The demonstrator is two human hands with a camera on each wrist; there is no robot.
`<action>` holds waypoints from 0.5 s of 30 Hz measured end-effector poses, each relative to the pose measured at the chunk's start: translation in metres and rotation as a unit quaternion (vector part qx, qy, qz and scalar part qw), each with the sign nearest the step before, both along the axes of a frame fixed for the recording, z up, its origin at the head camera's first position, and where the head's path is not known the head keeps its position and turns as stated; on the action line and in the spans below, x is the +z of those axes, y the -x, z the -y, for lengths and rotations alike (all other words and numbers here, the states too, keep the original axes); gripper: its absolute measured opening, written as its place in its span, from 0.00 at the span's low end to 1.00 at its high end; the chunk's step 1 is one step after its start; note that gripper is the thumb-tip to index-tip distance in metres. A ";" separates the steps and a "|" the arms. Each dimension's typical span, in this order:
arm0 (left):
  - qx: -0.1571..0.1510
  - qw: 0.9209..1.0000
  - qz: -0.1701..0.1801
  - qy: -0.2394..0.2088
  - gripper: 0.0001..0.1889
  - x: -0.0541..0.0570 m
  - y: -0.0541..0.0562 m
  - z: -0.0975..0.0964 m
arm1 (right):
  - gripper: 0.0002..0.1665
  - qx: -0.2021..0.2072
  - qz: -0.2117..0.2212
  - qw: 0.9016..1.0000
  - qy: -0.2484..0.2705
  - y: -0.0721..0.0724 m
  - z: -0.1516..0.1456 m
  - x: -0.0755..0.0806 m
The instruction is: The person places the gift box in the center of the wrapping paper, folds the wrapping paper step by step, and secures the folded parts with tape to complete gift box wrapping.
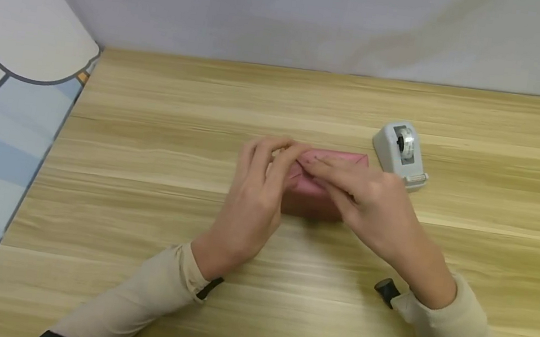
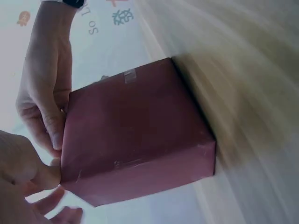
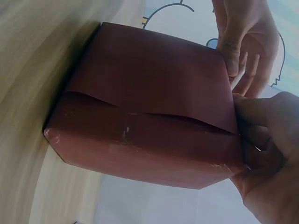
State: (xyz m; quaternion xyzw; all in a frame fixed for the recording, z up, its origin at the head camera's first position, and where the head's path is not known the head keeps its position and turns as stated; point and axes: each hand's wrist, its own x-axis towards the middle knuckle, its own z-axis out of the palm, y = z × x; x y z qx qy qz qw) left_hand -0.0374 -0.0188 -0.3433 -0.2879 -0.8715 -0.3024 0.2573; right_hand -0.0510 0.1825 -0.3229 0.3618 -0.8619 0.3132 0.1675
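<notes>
A box wrapped in pinkish-red paper (image 1: 314,200) stands on the wooden table between both hands. My left hand (image 1: 252,200) touches its top near the left end, fingers bent and spaced apart. Over the top, my right hand (image 1: 378,205) pinches the folded paper between thumb and fingers; the fingertips are partly hidden. The left wrist view shows a small piece of clear tape (image 2: 130,76) on one side of the box. In the right wrist view, an overlapping paper edge (image 3: 177,117) gapes slightly along the box.
A light grey tape dispenser (image 1: 400,151) with a roll in it stands just behind the box, to the right. Beside the right cuff is a small black cylinder (image 1: 387,292). A pale wall (image 1: 320,21) rises along the table's far edge, and a printed panel (image 1: 0,156) borders the left.
</notes>
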 end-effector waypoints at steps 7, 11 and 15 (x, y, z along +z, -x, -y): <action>-0.037 0.993 0.066 0.091 0.33 0.001 0.002 0.009 | 0.21 -0.006 -0.020 1.000 -0.018 -0.007 0.001 -0.006; -0.041 0.982 0.073 0.171 0.34 0.004 0.001 0.012 | 0.20 0.014 -0.024 0.999 -0.041 -0.016 -0.004 -0.008; -0.043 0.974 0.069 0.212 0.29 0.007 0.001 0.012 | 0.25 0.036 -0.013 0.999 -0.030 -0.020 -0.014 -0.005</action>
